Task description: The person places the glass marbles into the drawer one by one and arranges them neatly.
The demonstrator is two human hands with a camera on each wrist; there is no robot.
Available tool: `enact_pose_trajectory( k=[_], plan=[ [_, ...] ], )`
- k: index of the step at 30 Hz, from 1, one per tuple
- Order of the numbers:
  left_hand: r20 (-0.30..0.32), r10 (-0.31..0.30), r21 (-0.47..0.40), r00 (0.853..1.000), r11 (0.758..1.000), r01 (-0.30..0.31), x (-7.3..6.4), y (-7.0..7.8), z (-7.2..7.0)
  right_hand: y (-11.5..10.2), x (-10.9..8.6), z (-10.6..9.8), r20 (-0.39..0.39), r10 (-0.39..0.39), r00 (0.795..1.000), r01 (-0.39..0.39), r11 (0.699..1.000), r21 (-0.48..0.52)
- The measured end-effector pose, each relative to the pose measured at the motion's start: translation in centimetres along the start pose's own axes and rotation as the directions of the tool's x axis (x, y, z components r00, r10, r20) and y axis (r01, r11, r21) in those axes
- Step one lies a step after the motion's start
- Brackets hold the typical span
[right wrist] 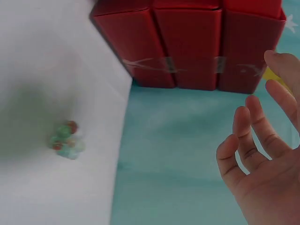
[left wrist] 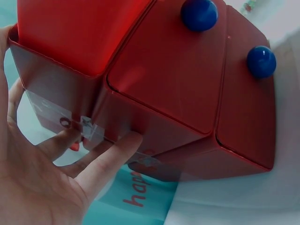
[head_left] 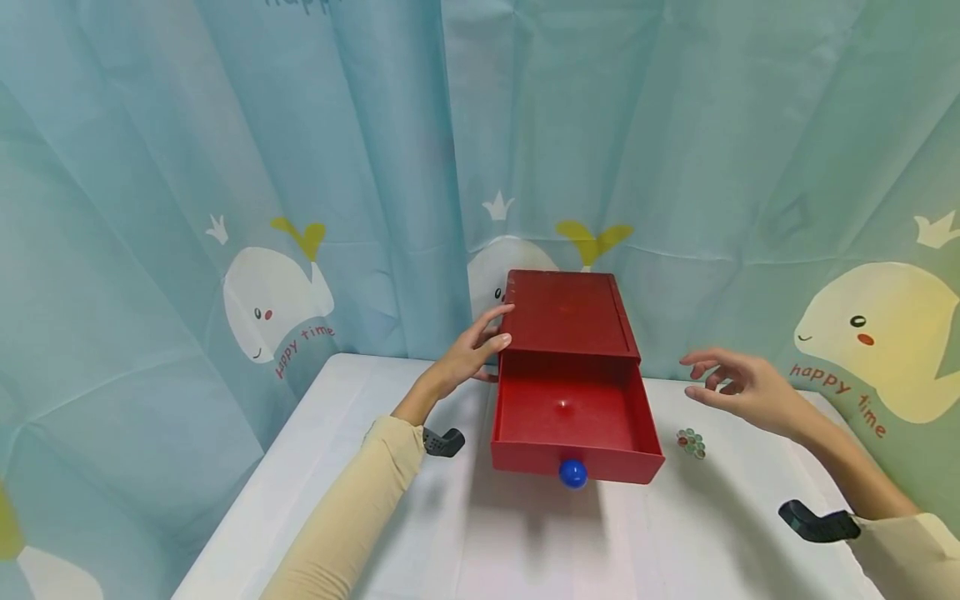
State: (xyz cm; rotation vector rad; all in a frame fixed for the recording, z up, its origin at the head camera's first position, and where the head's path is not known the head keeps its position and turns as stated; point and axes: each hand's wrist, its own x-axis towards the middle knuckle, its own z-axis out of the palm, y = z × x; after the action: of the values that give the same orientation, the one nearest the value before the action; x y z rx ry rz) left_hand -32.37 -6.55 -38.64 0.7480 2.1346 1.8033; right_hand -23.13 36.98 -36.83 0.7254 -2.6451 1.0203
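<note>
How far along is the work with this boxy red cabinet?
Done: the red top drawer stands pulled out. In hand: the left hand touches the cabinet; the right hand hovers, holding nothing. To do, perhaps: the small glassy green-red cluster, untouched on the white table, and closing the drawer.

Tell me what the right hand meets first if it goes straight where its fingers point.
The right hand would probably meet the red drawer unit first, though its depth alignment is unclear.
</note>
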Motion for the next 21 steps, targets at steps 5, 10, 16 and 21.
enact_pose_trajectory(
  k=[5,10,16,21],
  plan=[
    [0.005,0.01,0.007,1.0,1.0,-0.01,0.0,0.0,-0.1,1.5,-1.1,0.9,0.005,0.057,0.998,-0.057,0.998,0.016],
    [0.007,0.015,0.008,1.0,1.0,-0.015,-0.1,0.1,-0.2,3.1,-2.3,1.8,-0.011,0.094,0.996,-0.093,0.996,0.01],
    [0.01,0.016,0.005,1.0,1.0,-0.016,0.0,0.1,-0.1,4.5,-3.8,2.8,-0.026,0.133,0.991,-0.134,0.991,-0.024],
    [0.002,0.011,0.005,1.0,1.0,-0.011,0.0,0.0,-0.1,5.5,-4.9,3.4,-0.038,0.135,0.99,-0.135,0.991,-0.011]
  ],
)
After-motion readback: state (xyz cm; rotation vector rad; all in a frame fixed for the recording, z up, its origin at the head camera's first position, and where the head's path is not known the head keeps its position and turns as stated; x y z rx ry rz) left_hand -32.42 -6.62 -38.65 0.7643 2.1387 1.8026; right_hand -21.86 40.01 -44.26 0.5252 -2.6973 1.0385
